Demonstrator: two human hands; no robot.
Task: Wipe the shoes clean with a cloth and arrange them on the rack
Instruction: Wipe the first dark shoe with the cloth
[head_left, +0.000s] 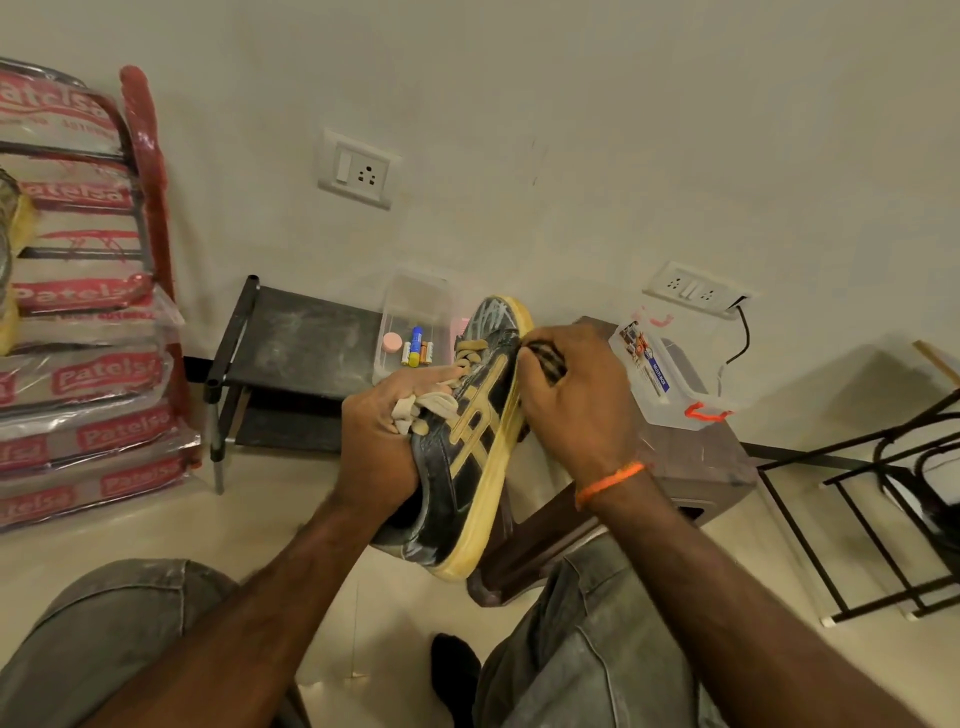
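A black sneaker (467, 457) with tan stripes, beige laces and a yellowed sole is held in the air between my knees, toe pointing away. My left hand (382, 447) grips it from the lace side, fingers curled over the laces and upper. My right hand (576, 400) holds a small striped cloth (548, 358) bunched in its fingers and presses it against the sole's edge near the toe. The black shoe rack (291, 343) stands low against the wall behind the sneaker, its dusty top shelf bare at the left.
A clear plastic box (410, 332) with batteries and a pink disc sits on the rack. A brown stool (696, 467) at right carries a clear lidded container (670, 374). Plastic-wrapped stacked chairs (83, 322) stand left; a black metal frame (857, 499) stands right. A dark shoe (454, 670) lies on the floor.
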